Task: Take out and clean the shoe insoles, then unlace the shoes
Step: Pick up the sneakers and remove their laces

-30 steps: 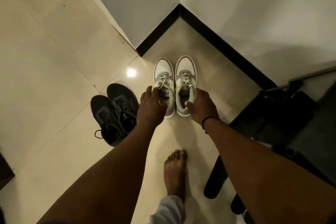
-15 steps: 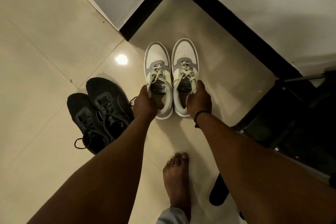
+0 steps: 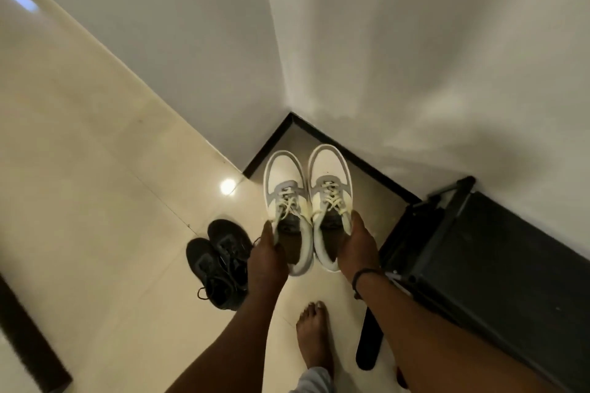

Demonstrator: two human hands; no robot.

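Two white and grey laced sneakers are held side by side, toes pointing away from me toward the wall corner. My left hand (image 3: 267, 257) grips the left sneaker (image 3: 285, 191) at its collar. My right hand (image 3: 357, 244) grips the right sneaker (image 3: 329, 179) the same way, thumb along its outer edge. Both shoes appear lifted off the floor. Their laces are tied. The insoles are not visible inside the dark openings.
A pair of black sneakers (image 3: 220, 262) lies on the tiled floor to the left. A black treadmill (image 3: 479, 252) stands at the right along the wall. My bare foot (image 3: 314, 338) is below the hands. White walls meet in a corner with black skirting (image 3: 271, 143).
Both hands closed on the collars of the white sneakers and raised them off the floor. The camera view tilted upward, showing more wall.
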